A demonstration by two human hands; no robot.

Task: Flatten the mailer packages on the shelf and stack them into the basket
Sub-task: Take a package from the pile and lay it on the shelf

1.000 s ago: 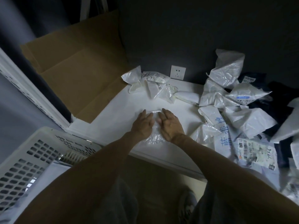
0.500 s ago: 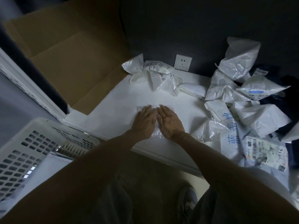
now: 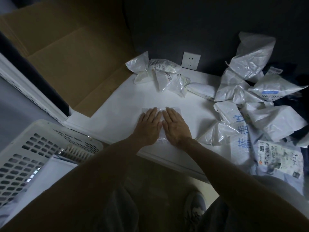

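Both hands slid forward along the mailer (image 3: pixel 161 138), away from the shelf's front edge, and the fingers went from slightly bent to straight. Left hand (image 3: pixel 148 126) and right hand (image 3: pixel 175 126) lay side by side, palms down, fingers released and flat, pressing the mailer, gripping nothing. The mailer lay flat on the white shelf (image 3: pixel 117 118), near the front edge, its far edge showing past the fingertips. Crumpled mailers (image 3: pixel 250 97) were heaped along the right edge; a smaller clump (image 3: pixel 163 76) sat at the back edge, below a wall socket (image 3: pixel 191 60). Flattened cardboard (image 3: pixel 75 64) covered the back left corner. The white perforated basket (image 3: pixel 21 148) stood off the front left corner, apart from both hands.
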